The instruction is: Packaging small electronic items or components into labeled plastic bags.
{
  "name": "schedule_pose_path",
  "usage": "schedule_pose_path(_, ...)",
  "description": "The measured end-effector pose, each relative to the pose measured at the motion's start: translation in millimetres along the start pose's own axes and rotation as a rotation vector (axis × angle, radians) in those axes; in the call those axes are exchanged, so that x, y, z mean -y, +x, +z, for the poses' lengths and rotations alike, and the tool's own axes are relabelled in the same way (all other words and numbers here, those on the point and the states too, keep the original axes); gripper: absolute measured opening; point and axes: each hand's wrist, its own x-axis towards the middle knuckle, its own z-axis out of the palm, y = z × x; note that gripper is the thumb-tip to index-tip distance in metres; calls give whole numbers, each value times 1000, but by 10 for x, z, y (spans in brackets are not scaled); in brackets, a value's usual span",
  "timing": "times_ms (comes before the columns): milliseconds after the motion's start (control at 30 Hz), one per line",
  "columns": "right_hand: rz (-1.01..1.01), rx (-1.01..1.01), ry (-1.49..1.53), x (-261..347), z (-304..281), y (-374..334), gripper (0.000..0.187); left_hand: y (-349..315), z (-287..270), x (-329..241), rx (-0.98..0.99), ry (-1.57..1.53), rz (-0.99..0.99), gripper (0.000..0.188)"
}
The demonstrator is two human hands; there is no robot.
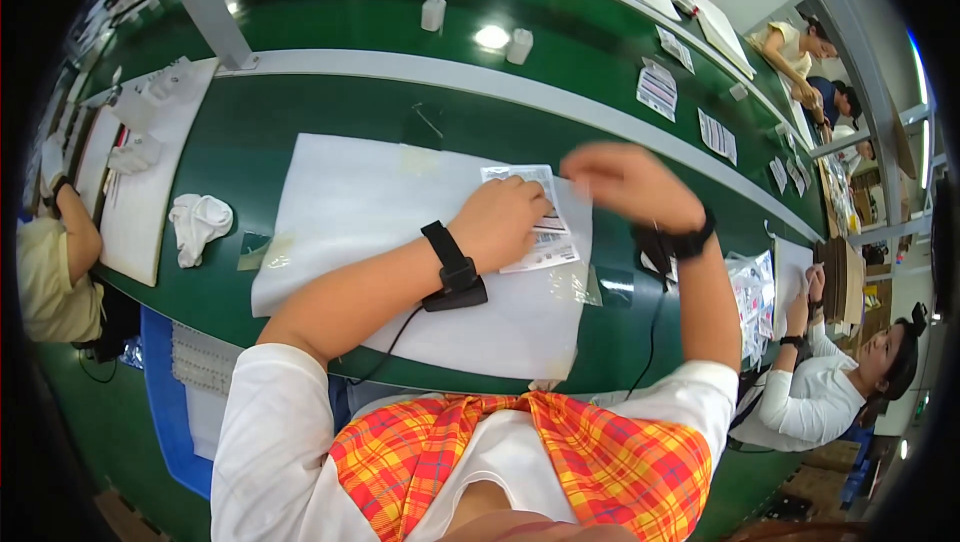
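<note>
My left hand rests on flat white printed packets, its fingers curled down over them. One packet shows beyond the fingers, and another lies partly under the hand on the near side. Both are on a white foam sheet taped to the green table. To the right, my right hand is raised above the table, apart from the packets. Motion smears its fingertips, and I see nothing held in it. Each wrist wears a black band; a dark box with a cable hangs at the left one.
A crumpled white cloth lies left of the sheet. Past the grey rail, a green belt carries white blocks and printed packets. Clear plastic bags are at the right, near a co-worker. A blue bin stands below left.
</note>
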Motion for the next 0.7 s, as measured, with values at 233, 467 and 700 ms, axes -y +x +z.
schedule_pose_path(233, 304, -787, 326, -958, -180, 2038, 71, 58, 132, 71, -119, 7, 185, 38)
schedule_pose_path(467, 44, -808, 1112, -485, -10, 1907, 53, -65, 221, 145, -64, 89, 142, 40)
schedule_pose_path(700, -21, -619, 610, -6, 541, -78, 50, -39, 293, 8, -173, 248, 203, 44)
